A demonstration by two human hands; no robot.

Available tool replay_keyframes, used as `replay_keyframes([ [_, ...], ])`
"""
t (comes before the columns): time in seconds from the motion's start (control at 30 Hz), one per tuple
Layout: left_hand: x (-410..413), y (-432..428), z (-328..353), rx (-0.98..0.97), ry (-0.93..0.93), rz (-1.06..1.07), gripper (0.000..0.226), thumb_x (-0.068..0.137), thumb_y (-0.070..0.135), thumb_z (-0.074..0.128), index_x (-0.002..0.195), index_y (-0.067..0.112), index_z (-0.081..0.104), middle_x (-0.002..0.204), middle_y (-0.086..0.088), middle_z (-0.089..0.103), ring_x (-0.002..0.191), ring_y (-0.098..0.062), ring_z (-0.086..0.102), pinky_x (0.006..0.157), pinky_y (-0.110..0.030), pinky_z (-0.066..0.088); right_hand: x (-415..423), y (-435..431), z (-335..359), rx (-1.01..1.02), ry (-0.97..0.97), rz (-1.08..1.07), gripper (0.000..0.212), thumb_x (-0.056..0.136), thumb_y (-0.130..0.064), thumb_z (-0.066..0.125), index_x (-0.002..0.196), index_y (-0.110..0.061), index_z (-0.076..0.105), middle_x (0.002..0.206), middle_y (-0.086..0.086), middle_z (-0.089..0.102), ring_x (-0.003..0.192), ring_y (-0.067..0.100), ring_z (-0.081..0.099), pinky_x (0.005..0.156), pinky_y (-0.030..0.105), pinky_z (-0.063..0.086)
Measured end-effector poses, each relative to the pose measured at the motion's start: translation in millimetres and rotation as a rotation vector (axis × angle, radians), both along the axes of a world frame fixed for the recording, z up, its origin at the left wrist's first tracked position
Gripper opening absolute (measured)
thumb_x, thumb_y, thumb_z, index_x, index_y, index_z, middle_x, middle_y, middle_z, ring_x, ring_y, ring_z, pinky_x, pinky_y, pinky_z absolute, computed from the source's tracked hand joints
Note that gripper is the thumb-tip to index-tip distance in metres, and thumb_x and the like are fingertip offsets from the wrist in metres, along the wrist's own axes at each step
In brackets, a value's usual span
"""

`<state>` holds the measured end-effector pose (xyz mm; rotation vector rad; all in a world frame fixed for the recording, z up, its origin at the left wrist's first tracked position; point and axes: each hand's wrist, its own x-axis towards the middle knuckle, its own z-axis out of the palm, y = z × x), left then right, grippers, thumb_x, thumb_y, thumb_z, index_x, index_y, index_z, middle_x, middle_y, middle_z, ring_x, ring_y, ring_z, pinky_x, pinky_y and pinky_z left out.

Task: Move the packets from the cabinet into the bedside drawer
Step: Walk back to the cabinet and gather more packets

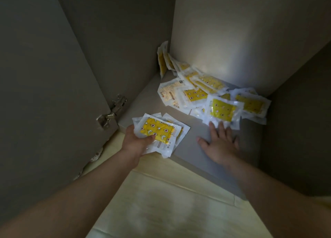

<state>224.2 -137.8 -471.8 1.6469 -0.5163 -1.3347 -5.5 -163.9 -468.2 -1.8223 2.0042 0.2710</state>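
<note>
Fingers (214,129) of the right hand (220,145) lie straight and spread, flat on the cabinet floor (189,135). Their tips touch the near edge of the front packet (224,110) and hold nothing. The left hand (134,139) grips a stack (157,131) of packets, thumb across the top one and the other fingers curled underneath, just over the near left edge of the cabinet floor. The remaining packets form a loose pile (202,87) running from the far corner along the right wall, a few leaning upright against the walls at the corner. No drawer is in view. The stack looks the weak point: its packets are fanned with edges out of line and the wrappers look slick, so adding another under one thumb could let a lower one slip out onto the tiles (161,202). Flat fingers can also only drag, so the front packet may slide under its neighbours rather than lift. The light is dim, so the stack's count is a guess, perhaps four or five. The top packet in the stack lies printed face up, long axis left to right with the right end a little nearer. The front packet lies much the same way.
</note>
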Motion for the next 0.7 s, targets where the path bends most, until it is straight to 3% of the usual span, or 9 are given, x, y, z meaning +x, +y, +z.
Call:
replay_keyframes([
  [0.1, 1, -1, 0, -0.001, -0.006, -0.026, 0.059, 0.077, -0.001, 0.073, 0.127, 0.012, 0.045, 0.116, -0.009, 0.06, 0.102, -0.029, 0.06, 0.083, -0.041, 0.052, 0, 28, -2, -0.053, 0.071, 0.135, 0.071, 0.091, -0.065, 0.017, 0.15, -0.033, -0.005, 0.159, -0.004, -0.013, 0.146, 0.021, -0.012, 0.115, 0.048, -0.007],
  [0.17, -1, -4, 1, -0.006, -0.024, -0.042, 0.058, 0.077, -0.001, 0.073, 0.127, 0.011, 0.046, 0.115, -0.009, 0.061, 0.101, -0.028, 0.061, 0.081, -0.038, 0.052, 5, 48, -2, -0.127, 0.103, 0.269, 0.081, 0.079, -0.07, 0.011, 0.15, -0.032, 0.014, 0.159, -0.005, 0.008, 0.146, 0.023, 0.007, 0.113, 0.047, -0.003],
  [0.23, 2, -3, 3, -0.004, -0.033, -0.071, 0.057, 0.076, -0.001, 0.073, 0.126, 0.011, 0.048, 0.116, -0.009, 0.062, 0.102, -0.028, 0.062, 0.082, -0.04, 0.053, 18, 66, -2, -0.241, 0.048, 0.373, 0.077, 0.075, -0.068, 0.023, 0.134, -0.026, 0.051, 0.138, -0.002, 0.051, 0.13, 0.027, 0.043, 0.105, 0.045, 0.014],
  [0.3, 6, -1, 2, 0.003, -0.034, -0.103, 0.055, 0.076, -0.001, 0.073, 0.125, 0.011, 0.051, 0.115, -0.011, 0.064, 0.102, -0.03, 0.063, 0.084, -0.044, 0.054, 25, 68, -3, -0.359, -0.035, 0.435, 0.059, 0.076, -0.06, 0.037, 0.117, -0.026, 0.062, 0.112, -0.004, 0.064, 0.114, 0.025, 0.052, 0.098, 0.04, 0.024],
  [0.4, 6, 4, 5, -0.004, 0.0, -0.133, 0.039, 0.079, -0.005, 0.069, 0.111, 0.013, 0.057, 0.102, -0.009, 0.066, 0.091, -0.026, 0.065, 0.068, -0.035, 0.057, 22, 46, 4, -0.465, -0.125, 0.235, 0.057, 0.082, -0.054, 0.039, 0.13, -0.024, 0.051, 0.132, 0.004, 0.051, 0.129, 0.028, 0.042, 0.104, 0.036, 0.017],
  [0.47, 3, 9, 9, -0.019, 0.038, -0.165, 0.033, 0.081, -0.008, 0.066, 0.105, 0.013, 0.059, 0.096, -0.008, 0.067, 0.085, -0.024, 0.066, 0.059, -0.029, 0.057, 20, 30, 6, -0.299, -0.214, -0.074, 0.065, 0.092, -0.057, 0.031, 0.148, -0.024, 0.023, 0.157, 0.005, 0.016, 0.145, 0.024, 0.009, 0.115, 0.038, 0.003],
  [0.53, -1, 15, 9, -0.035, 0.087, -0.203, 0.032, 0.083, -0.003, 0.065, 0.113, 0.007, 0.059, 0.104, -0.015, 0.068, 0.094, -0.03, 0.067, 0.066, -0.034, 0.059, 29, 28, 6, -0.099, -0.306, -0.191, 0.072, 0.093, -0.059, 0.028, 0.151, -0.023, 0.006, 0.16, 0.005, -0.001, 0.146, 0.02, -0.007, 0.117, 0.04, -0.005],
  [0.63, -10, 16, 11, -0.06, 0.166, -0.198, 0.029, 0.089, 0.007, 0.061, 0.118, 0.007, 0.057, 0.109, -0.017, 0.067, 0.095, -0.03, 0.067, 0.065, -0.039, 0.059, 56, 32, 6, -0.097, -0.468, -0.146, 0.074, 0.094, -0.057, 0.032, 0.152, -0.021, 0.003, 0.16, 0.003, 0.001, 0.147, 0.018, -0.004, 0.118, 0.038, -0.003],
  [0.7, -17, 14, 14, -0.07, 0.171, -0.179, 0.031, 0.086, 0.005, 0.064, 0.116, 0.006, 0.056, 0.111, -0.019, 0.066, 0.098, -0.035, 0.065, 0.076, -0.051, 0.056, 73, 28, 8, -0.098, -0.7, -0.194, 0.075, 0.092, -0.051, 0.045, 0.151, -0.019, 0.011, 0.158, 0.004, 0.015, 0.146, 0.02, 0.012, 0.119, 0.041, 0.009],
])
